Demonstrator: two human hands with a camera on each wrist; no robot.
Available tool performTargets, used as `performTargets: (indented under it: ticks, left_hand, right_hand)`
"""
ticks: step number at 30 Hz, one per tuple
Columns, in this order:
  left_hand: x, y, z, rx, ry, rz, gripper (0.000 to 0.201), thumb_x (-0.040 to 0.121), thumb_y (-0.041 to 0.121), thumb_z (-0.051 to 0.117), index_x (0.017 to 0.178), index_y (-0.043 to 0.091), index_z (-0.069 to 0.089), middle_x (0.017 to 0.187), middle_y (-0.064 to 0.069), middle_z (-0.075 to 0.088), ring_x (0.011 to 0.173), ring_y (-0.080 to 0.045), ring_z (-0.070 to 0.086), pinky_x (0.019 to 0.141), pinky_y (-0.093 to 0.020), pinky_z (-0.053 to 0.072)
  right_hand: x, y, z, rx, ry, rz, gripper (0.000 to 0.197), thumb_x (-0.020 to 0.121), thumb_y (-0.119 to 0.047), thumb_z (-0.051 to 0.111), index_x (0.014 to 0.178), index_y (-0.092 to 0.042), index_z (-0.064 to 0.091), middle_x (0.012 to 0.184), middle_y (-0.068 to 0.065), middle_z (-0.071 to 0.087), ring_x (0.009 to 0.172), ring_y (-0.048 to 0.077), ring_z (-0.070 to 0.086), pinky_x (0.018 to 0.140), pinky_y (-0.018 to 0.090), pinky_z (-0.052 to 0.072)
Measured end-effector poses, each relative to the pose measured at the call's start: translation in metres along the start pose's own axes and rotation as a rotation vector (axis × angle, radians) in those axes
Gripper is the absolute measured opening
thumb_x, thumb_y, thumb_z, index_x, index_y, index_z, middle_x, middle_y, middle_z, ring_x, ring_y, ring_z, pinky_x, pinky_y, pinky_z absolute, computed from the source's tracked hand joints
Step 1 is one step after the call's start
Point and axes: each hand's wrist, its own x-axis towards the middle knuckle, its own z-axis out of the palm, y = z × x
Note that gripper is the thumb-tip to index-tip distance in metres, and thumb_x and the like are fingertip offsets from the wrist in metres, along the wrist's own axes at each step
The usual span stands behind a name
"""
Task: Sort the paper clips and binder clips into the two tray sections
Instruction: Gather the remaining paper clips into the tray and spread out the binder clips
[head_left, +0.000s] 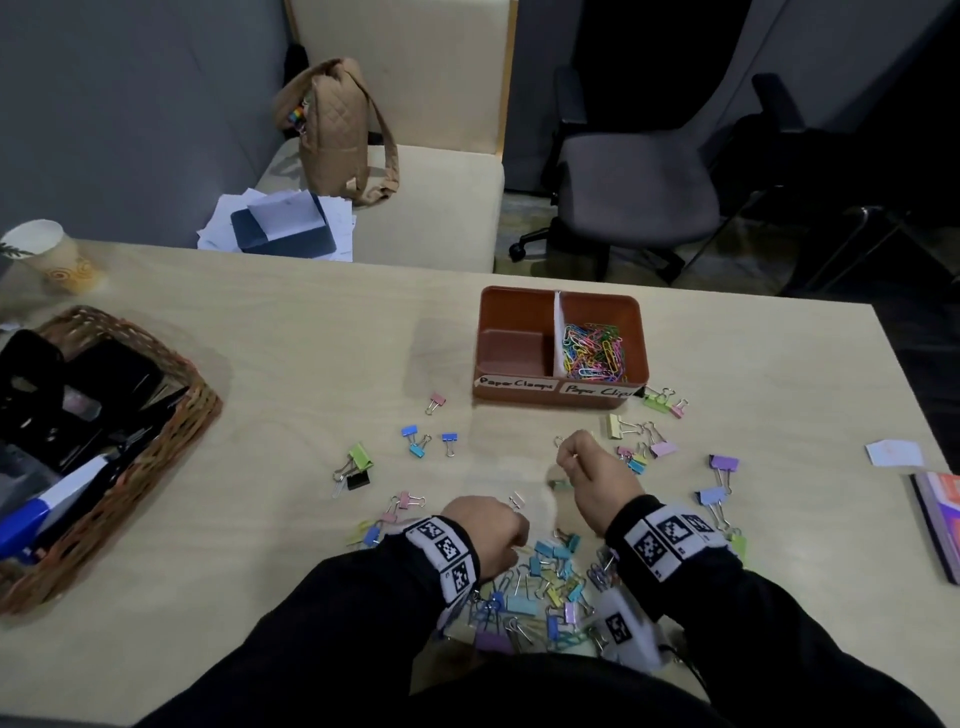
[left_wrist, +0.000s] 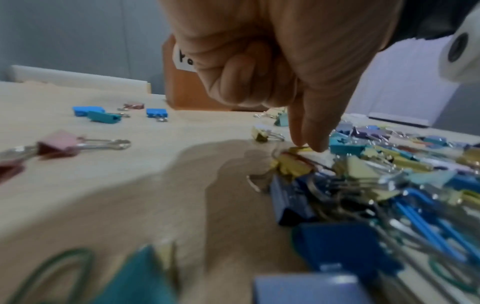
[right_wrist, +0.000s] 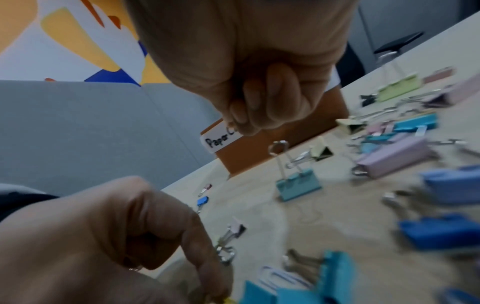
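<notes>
Brown two-section tray (head_left: 519, 312) at table (head_left: 311, 332) centre: paper clips (head_left: 595, 351) heaped in right section, left section bare. Binder clips (head_left: 545, 587) piled at near edge, others scattered around. Left hand (head_left: 488, 535) over the pile, thumb and forefinger (left_wrist: 315, 131) pinching something yellow. Right hand (head_left: 597, 478) raised, fingers curled; contents impossible to tell. Wicker basket (head_left: 171, 364) far left.

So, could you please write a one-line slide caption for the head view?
Both hands work over scattered binder clips; tray holds only paper clips.
</notes>
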Motion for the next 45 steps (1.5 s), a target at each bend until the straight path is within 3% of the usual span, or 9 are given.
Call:
performTargets:
  ticks: [6, 11, 16, 21, 27, 33, 38, 42, 45]
  left_hand:
    - [0.015, 0.014, -0.002, 0.104, -0.043, -0.004, 0.017, 0.090, 0.016, 0.052, 0.103, 0.010, 0.061, 0.103, -0.013, 0.065, 0.094, -0.034, 0.061, 0.076, -0.037, 0.049]
    - [0.018, 0.017, -0.002, 0.122, -0.092, -0.038, 0.020, 0.088, 0.019, 0.056, 0.105, 0.008, 0.056, 0.103, -0.015, 0.064, 0.094, -0.034, 0.062, 0.070, -0.035, 0.044]
    - [0.002, 0.004, -0.002, -0.121, 0.037, -0.148, 0.016, 0.090, 0.025, 0.044, 0.098, 0.012, 0.049, 0.090, -0.009, 0.062, 0.079, -0.029, 0.060, 0.064, -0.033, 0.043]
    - [-0.024, -0.038, 0.002, -0.479, 0.183, -0.316, 0.007, 0.093, 0.022, 0.042, 0.087, 0.018, 0.043, 0.082, -0.004, 0.060, 0.069, -0.017, 0.055, 0.068, -0.033, 0.050]
    - [-0.044, -0.056, 0.015, -0.530, 0.115, -0.309, 0.031, 0.094, 0.008, 0.036, 0.115, 0.026, 0.051, 0.104, 0.008, 0.060, 0.090, -0.014, 0.060, 0.080, -0.027, 0.048]
    - [-0.056, -0.048, 0.023, -0.546, 0.190, -0.345, 0.026, 0.097, 0.013, 0.036, 0.089, 0.008, 0.060, 0.093, -0.009, 0.066, 0.090, -0.024, 0.060, 0.080, -0.031, 0.045]
    - [-0.057, -0.055, 0.026, -0.537, 0.205, -0.432, 0.021, 0.087, 0.030, 0.049, 0.069, 0.020, 0.047, 0.072, -0.001, 0.058, 0.076, -0.020, 0.057, 0.075, -0.033, 0.049]
    - [-0.056, -0.057, 0.022, -0.463, 0.185, -0.437, 0.006, 0.082, 0.028, 0.061, 0.081, 0.025, 0.056, 0.083, 0.005, 0.064, 0.093, -0.004, 0.057, 0.083, -0.032, 0.051]
    - [-0.054, -0.059, 0.019, -0.463, 0.205, -0.516, 0.014, 0.085, 0.017, 0.054, 0.094, 0.027, 0.056, 0.095, 0.003, 0.065, 0.088, -0.016, 0.062, 0.079, -0.033, 0.054]
  right_hand:
    - [-0.013, 0.023, -0.014, -0.184, -0.181, 0.025, 0.014, 0.089, -0.020, 0.056, 0.075, -0.023, 0.058, 0.078, -0.010, 0.067, 0.071, 0.010, 0.060, 0.066, 0.025, 0.047]
    - [-0.021, 0.016, 0.002, -0.510, -0.293, -0.138, 0.016, 0.092, -0.021, 0.048, 0.100, -0.024, 0.061, 0.096, -0.001, 0.068, 0.091, 0.021, 0.063, 0.077, 0.029, 0.051]
    - [-0.017, 0.003, 0.021, -0.741, -0.355, -0.218, 0.009, 0.093, -0.021, 0.050, 0.098, -0.017, 0.055, 0.094, 0.006, 0.066, 0.084, 0.025, 0.059, 0.066, 0.029, 0.042]
    - [-0.013, 0.001, 0.029, -0.732, -0.403, -0.136, 0.013, 0.088, -0.020, 0.057, 0.100, -0.017, 0.055, 0.095, 0.004, 0.065, 0.081, 0.023, 0.057, 0.077, 0.036, 0.054]
    - [-0.012, 0.000, 0.027, -0.672, -0.390, -0.082, 0.013, 0.089, -0.016, 0.054, 0.101, -0.018, 0.058, 0.093, 0.002, 0.062, 0.083, 0.022, 0.058, 0.074, 0.030, 0.051]
    - [-0.020, 0.010, 0.018, -0.720, -0.368, -0.185, 0.018, 0.094, -0.020, 0.050, 0.110, -0.020, 0.056, 0.099, 0.004, 0.067, 0.090, 0.026, 0.061, 0.073, 0.029, 0.048]
    - [-0.024, 0.014, 0.026, -0.753, -0.413, -0.175, 0.015, 0.093, -0.015, 0.051, 0.107, -0.018, 0.057, 0.103, 0.003, 0.066, 0.093, 0.023, 0.062, 0.082, 0.033, 0.052]
    - [-0.025, 0.009, 0.031, -0.721, -0.386, -0.103, 0.015, 0.090, -0.012, 0.057, 0.105, -0.013, 0.054, 0.098, 0.005, 0.066, 0.088, 0.023, 0.062, 0.080, 0.035, 0.055]
    - [-0.021, 0.006, 0.031, -0.669, -0.403, -0.026, 0.016, 0.088, -0.014, 0.059, 0.104, -0.014, 0.055, 0.099, 0.005, 0.064, 0.087, 0.022, 0.060, 0.080, 0.033, 0.054]
